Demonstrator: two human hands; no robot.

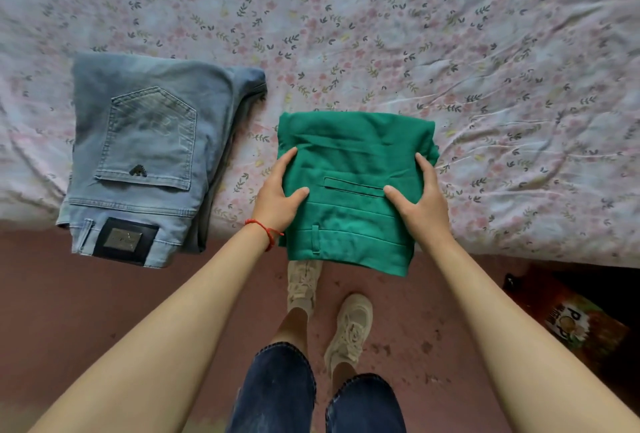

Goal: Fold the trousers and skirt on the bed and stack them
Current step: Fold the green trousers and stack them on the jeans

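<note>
Your left hand [277,195] and right hand [417,200] grip the folded green garment [349,155], welt pocket up, overhanging the bed [381,34] edge.

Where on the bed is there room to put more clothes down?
The bedsheet is bare beyond the folded jeans and green garment, and to the right of the green one. It is tight in the narrow strip between the two, beside the left hand.

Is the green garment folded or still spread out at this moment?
Folded. The green garment is a compact layered rectangle at the bed's edge, held at its sides by the left hand and right hand.
</note>
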